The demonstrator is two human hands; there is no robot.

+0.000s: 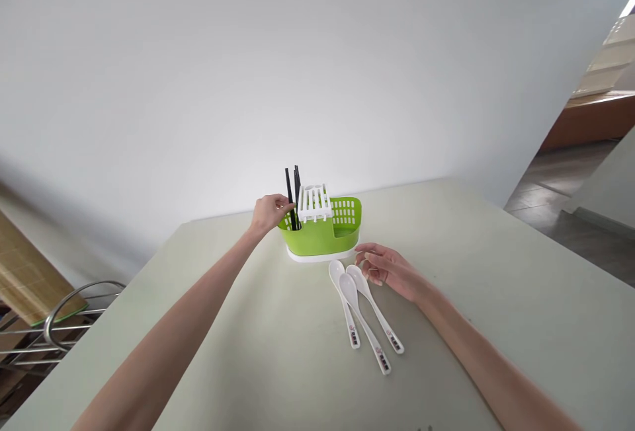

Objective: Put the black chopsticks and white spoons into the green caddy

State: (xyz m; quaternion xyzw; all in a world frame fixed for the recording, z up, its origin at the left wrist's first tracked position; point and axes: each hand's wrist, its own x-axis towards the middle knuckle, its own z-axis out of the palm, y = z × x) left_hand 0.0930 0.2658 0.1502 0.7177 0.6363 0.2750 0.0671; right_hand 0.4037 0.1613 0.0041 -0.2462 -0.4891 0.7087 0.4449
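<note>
When viewed from above, find spoons (pixel 349 291) on table (pixel 248 365), just left of right hand (pixel 384 264) (half-curled, spread, holding nothing), with long axes aimed, bowl first, at basket (pixel 317 244). Note left hand (pixel 269 211), farther off, pinching chopsticks (pixel 289 186) in basket.

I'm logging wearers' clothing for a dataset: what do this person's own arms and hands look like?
The left hand and right hand are ungloved, with slim fingers. The forearms are bare, with no sleeves in view. No watch, bracelet, ring or cable shows.
</note>
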